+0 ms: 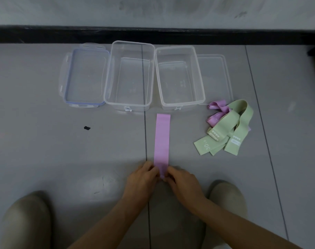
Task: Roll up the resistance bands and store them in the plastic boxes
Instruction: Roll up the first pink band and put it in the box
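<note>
A grey floor (pixel 45 141) is running up to a pale wall (pixel 153 9) with a black skirting strip (pixel 153 35). Two clear plastic boxes are standing open side by side: the larger box (pixel 129 105) on the left, the smaller box (pixel 180 105) right beside it. Two lids are lying flat: the blue-sealed lid (pixel 84 76) left of the larger box, the plain lid (pixel 216 78) right of the smaller box. One pink band (pixel 162 137) is lying stretched flat in front of the smaller box. To its right a tangled heap (pixel 230 121) of green and pink bands is lying; I cannot count them. The left hand (pixel 140 178) and the right hand (pixel 183 182) are covering the pink band's near end, each grip clamped on it. One small black spot (pixel 87 128) is sitting at the left.
</note>
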`<move>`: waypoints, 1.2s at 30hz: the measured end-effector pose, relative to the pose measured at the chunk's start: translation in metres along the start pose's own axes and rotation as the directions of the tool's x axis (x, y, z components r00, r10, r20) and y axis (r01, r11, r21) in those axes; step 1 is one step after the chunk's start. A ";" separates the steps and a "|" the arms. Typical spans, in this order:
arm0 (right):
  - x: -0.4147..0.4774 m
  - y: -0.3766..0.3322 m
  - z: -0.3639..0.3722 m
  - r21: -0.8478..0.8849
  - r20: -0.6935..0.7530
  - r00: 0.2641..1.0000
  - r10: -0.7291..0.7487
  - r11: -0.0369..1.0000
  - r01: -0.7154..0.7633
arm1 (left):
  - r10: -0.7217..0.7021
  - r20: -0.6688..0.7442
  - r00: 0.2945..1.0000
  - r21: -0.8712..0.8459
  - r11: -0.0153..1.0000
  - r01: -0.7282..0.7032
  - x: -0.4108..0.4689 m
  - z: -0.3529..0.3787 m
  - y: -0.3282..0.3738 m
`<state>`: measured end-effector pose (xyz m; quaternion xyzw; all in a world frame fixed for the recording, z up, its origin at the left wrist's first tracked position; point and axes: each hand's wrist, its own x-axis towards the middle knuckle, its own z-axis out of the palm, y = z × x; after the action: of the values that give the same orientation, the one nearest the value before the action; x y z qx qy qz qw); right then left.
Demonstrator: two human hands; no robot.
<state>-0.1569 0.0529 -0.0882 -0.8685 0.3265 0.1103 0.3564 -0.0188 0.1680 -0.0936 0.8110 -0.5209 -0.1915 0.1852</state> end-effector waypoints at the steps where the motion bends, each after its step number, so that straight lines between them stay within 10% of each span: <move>1: 0.001 0.000 0.000 0.001 0.002 1.000 -0.004 1.000 0.004 | -0.001 0.001 1.000 -0.005 1.000 0.001 -0.001 0.000 0.000; 36: 0.010 0.005 -0.005 0.057 0.023 0.998 0.064 0.996 -0.065 | -0.117 -0.015 0.993 -0.084 0.990 0.115 0.005 0.003 -0.003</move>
<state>-0.1525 0.0419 -0.0915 -0.8456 0.3538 0.1213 0.3810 -0.0161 0.1647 -0.0987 0.8334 -0.4624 -0.2154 0.2126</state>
